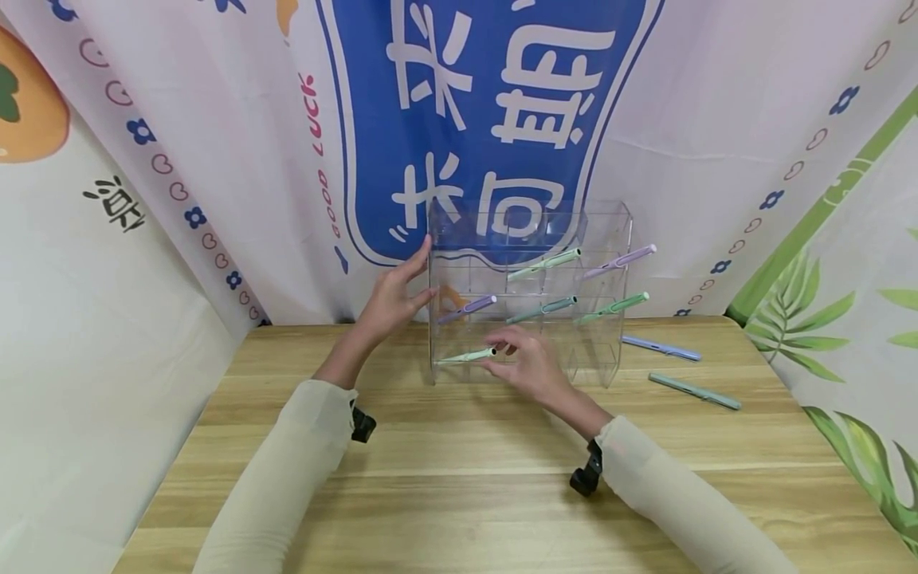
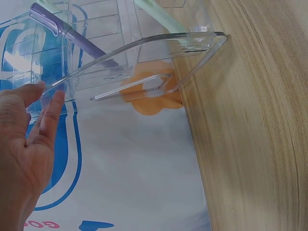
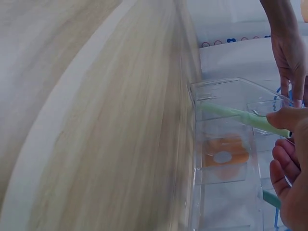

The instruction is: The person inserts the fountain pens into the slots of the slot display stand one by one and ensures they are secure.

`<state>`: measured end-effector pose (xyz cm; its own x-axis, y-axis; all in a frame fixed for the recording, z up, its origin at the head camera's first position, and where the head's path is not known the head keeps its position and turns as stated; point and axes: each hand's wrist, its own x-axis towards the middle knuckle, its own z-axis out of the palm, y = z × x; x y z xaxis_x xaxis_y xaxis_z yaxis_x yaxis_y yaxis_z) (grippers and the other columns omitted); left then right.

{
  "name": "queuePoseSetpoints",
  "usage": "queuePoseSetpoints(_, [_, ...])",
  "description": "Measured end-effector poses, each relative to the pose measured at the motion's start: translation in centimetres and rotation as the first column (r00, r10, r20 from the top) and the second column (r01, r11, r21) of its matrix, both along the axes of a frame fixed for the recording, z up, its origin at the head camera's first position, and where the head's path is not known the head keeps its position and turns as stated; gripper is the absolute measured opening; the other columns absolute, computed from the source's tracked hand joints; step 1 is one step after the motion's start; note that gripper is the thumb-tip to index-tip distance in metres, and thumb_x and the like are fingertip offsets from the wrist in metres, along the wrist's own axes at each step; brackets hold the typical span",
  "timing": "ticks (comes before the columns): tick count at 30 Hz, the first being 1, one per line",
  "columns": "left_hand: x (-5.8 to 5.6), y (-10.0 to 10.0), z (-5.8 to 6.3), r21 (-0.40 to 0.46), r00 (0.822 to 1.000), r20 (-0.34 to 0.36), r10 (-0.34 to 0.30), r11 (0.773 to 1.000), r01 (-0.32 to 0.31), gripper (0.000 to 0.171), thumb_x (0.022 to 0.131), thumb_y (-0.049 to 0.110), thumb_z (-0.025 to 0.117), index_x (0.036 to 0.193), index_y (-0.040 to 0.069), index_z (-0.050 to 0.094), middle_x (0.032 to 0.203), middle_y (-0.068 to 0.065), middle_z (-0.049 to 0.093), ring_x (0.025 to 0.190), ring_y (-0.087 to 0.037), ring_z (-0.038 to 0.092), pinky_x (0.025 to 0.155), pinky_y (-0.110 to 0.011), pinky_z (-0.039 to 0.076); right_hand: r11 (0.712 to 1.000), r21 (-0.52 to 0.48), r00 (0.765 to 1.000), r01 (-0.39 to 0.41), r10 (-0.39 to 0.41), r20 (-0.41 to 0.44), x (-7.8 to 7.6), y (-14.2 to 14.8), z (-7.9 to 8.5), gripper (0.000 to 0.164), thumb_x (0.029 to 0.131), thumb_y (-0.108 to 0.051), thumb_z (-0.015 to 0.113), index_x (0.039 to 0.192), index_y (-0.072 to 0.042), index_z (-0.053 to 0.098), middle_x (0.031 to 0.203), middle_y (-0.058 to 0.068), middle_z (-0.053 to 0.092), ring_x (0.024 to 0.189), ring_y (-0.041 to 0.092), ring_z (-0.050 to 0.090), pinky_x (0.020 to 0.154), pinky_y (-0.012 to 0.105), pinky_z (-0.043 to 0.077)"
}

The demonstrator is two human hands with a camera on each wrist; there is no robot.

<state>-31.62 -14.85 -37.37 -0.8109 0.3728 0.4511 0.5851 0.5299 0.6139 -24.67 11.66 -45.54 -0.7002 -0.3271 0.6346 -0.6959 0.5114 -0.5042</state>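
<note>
- Head view: a transparent rack [image 1: 602, 227] stands at the back of the wooden table [image 1: 445, 494], with six pens seated in its compartments.
- Work status (judged from the layout): six pens are racked, including the pale green pen [image 1: 466, 356] at the right hand [image 1: 529, 367]; its final seating cannot be confirmed.
- Outstanding, by the same judgement: the blue pen [image 1: 661, 348] and the grey-green pen [image 1: 694, 391], both lying on the table to the right of the rack.
- Location of the pale green pen: lowest row, left-hand side of the rack, below the purple pen [image 1: 466, 308].
- Orientation: its long axis runs nearly level across the head view, rising slightly to the right. The narrower end points left into the rack; the dark-tipped end points right, towards the right hand.
- Right hand: thumb and bent fingers stand apart, on either side of the pen's dark-tipped end (whether they clamp it or merely flank it cannot be told).
- Left hand [image 1: 394, 299]: thumb and fingers are spread apart, with extended fingertips against the rack's left side panel (apparently steadying it); no pen is in this hand.
</note>
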Motion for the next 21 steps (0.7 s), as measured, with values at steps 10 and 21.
queuePoseSetpoints(10, [0.0,0.0,0.0,0.013,0.999,-0.034,-0.018,1.000,0.018,0.088,0.093,-0.008,0.076,0.166,0.006,0.030,0.167,-0.013,0.034,0.138,-0.039,0.058,0.111,-0.052,0.052,0.999,-0.049,0.996,-0.014,0.019,0.092,1.2,2.2,0.8,0.034,0.077,-0.001,0.093,0.107,0.003,0.078,0.103,0.018,0.077,0.085,0.036,0.073,0.075,0.039,0.065])
queuePoseSetpoints(21, [0.1,0.0,0.0,0.014,0.999,-0.038,-0.025,1.000,0.026,0.087,0.093,-0.008,0.076,0.166,0.005,0.030,0.167,-0.013,0.034,0.137,-0.039,0.059,0.110,-0.054,0.053,0.997,0.058,0.997,-0.049,0.045,0.068,2.5,5.7,1.2,0.033,0.079,-0.008,0.094,0.108,-0.002,0.079,0.103,0.010,0.078,0.085,0.031,0.073,0.070,0.040,0.064])
